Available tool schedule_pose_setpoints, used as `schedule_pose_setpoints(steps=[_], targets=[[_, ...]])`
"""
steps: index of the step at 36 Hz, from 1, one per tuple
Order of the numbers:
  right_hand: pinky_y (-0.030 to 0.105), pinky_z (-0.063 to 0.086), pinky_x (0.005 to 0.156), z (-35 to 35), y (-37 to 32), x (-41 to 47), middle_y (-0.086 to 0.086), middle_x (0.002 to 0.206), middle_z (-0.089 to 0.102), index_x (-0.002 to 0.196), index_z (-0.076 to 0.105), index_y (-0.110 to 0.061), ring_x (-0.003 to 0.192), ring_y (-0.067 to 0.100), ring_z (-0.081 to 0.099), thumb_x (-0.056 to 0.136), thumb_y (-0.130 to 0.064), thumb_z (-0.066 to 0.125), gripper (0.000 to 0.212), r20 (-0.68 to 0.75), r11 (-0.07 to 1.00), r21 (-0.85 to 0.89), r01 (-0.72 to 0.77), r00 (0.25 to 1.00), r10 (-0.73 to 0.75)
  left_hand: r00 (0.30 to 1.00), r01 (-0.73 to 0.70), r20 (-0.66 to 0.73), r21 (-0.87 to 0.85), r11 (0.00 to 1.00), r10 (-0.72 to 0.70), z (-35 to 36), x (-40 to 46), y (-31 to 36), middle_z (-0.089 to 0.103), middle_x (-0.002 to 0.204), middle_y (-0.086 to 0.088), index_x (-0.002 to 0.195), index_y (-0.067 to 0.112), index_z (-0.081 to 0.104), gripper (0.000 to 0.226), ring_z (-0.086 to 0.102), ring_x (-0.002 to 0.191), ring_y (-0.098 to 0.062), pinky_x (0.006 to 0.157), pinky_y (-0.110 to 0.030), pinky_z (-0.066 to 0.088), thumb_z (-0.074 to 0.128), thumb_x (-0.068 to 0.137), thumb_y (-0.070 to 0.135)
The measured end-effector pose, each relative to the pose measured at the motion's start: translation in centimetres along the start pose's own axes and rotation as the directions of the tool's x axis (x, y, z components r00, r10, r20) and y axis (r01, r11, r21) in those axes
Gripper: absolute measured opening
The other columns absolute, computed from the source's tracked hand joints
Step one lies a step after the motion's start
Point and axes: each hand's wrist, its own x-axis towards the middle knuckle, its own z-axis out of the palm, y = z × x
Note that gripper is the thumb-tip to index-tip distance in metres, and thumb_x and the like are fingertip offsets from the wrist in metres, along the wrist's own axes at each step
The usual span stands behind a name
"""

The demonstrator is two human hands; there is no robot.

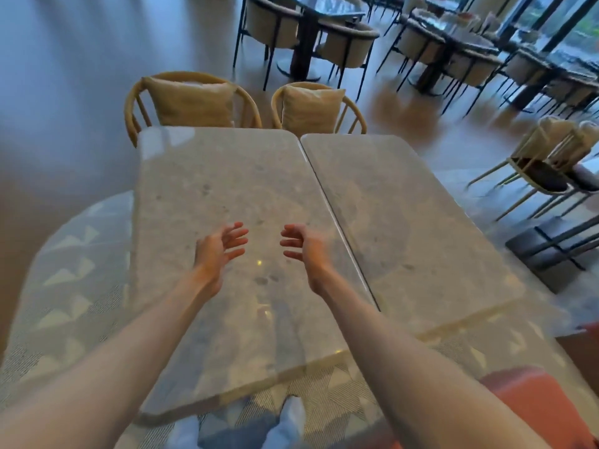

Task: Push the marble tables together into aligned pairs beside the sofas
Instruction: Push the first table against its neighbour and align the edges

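Two beige marble tables stand side by side in the head view, their long edges meeting along a thin seam. The left table (207, 189) reaches nearer to me than the right table (405, 215), so their near edges are not level. My left hand (217, 248) and my right hand (303, 246) hover above the left table, palms facing each other, fingers spread and loosely bent. Neither hand holds anything. An orange sofa (531, 403) shows at the bottom right.
Two wooden chairs with tan cushions, one (191, 102) on the left and one (312, 106) on the right, stand at the tables' far ends. A patterned rug (64, 286) lies underneath. Pale chairs (551, 163) and a dark table base (551, 251) stand at right. Dark dining tables and chairs fill the background.
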Motion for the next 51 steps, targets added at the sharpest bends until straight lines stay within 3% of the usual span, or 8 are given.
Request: schedule_pose_setpoints(steps=[13,25,29,33,37,42,46,51], targets=[[0.031,0.051,0.069,-5.0,10.4,-0.7,0.008,0.093,0.063,0.101,0.063,-0.008,0.080,0.018,0.060,0.102,-0.024,0.044,0.025,0.174,0.941,-0.077,-0.330,0.925,0.338,0.891,0.171,-0.354,-0.321,0.932,-0.285,0.1,-4.8,-13.0,0.063,0.089,-0.013,0.086,0.007,0.059,0.028,0.060,0.077,-0.021,0.071,-0.030,0.048,0.039,0.102,0.018],[0.022,0.046,0.034,-5.0,20.2,-3.3,0.015,0.064,0.059,0.070,0.049,-0.008,0.040,0.022,0.059,0.104,-0.031,0.043,0.042,-0.066,0.778,0.097,-0.621,0.776,0.628,0.675,0.154,-0.501,-0.621,0.768,-0.541,-1.7,-6.4,-21.1,0.052,0.043,0.000,0.066,0.018,0.042,0.042,0.060,0.037,-0.015,0.057,-0.030,0.055,0.057,0.098,0.039],[0.024,0.047,0.038,-5.4,21.8,-5.0,0.012,0.061,0.061,0.070,0.055,-0.008,0.038,0.020,0.059,0.098,-0.049,0.056,0.050,-0.153,0.763,0.107,-0.638,0.748,0.646,0.559,0.152,-0.574,-0.638,0.755,-0.598,-1.1,-8.1,-23.3,0.050,0.054,-0.004,0.065,0.013,0.045,0.046,0.054,0.034,-0.015,0.036,-0.023,0.048,0.067,0.092,0.042],[0.032,0.057,0.047,-6.5,23.8,-6.8,0.009,0.054,0.061,0.072,0.063,-0.001,0.043,0.022,0.061,0.088,-0.056,0.067,0.057,-0.224,0.737,0.067,-0.673,0.709,0.668,0.454,0.199,-0.604,-0.648,0.735,-0.655,-0.3,-9.6,-25.5,0.058,0.063,-0.005,0.081,0.008,0.053,0.060,0.059,0.050,-0.017,0.052,-0.031,0.055,0.081,0.070,0.059],[0.045,0.064,0.067,-7.3,24.2,-6.9,0.009,0.068,0.068,0.087,0.066,-0.001,0.062,0.025,0.067,0.083,-0.071,0.062,0.070,-0.179,0.701,-0.041,-0.712,0.696,0.696,0.490,0.254,-0.558,-0.644,0.722,-0.670,-1.0,-10.0,-26.4,0.066,0.099,-0.009,0.106,0.014,0.048,0.079,0.066,0.090,-0.028,0.089,-0.045,0.056,0.079,0.061,0.072],[0.050,0.060,0.086,-8.1,24.3,-6.6,0.017,0.120,0.061,0.126,0.051,-0.007,0.105,0.034,0.064,0.080,-0.073,0.063,0.081,0.013,0.654,0.032,-0.756,0.655,0.756,0.797,0.063,-0.325,-0.793,0.606,-0.508,-2.1,-9.4,-27.3,0.068,0.124,-0.013,0.134,0.011,0.059,0.054,0.063,0.118,-0.028,0.107,-0.042,0.047,0.068,0.090,0.042],[0.051,0.053,0.101,-8.2,24.8,-6.3,0.018,0.126,0.065,0.140,0.047,-0.002,0.113,0.033,0.065,0.083,-0.021,0.081,0.068,0.063,0.607,0.536,-0.587,0.744,0.665,0.836,0.049,-0.290,-0.806,0.590,-0.466,-2.3,-9.4,-27.7,0.068,0.115,-0.012,0.135,0.007,0.055,0.054,0.065,0.108,-0.027,0.108,-0.042,0.047,0.064,0.093,0.040],[0.048,0.058,0.085,-8.4,24.7,-7.2,0.022,0.124,0.067,0.136,0.048,0.001,0.110,0.036,0.067,0.084,-0.013,0.079,0.063,0.048,0.622,0.559,-0.548,0.770,0.636,0.826,0.027,-0.320,-0.801,0.599,-0.465,-2.3,-9.7,-28.0,0.062,0.133,-0.015,0.139,0.007,0.051,0.058,0.060,0.122,-0.029,0.108,-0.044,0.046,0.066,0.092,0.038]])
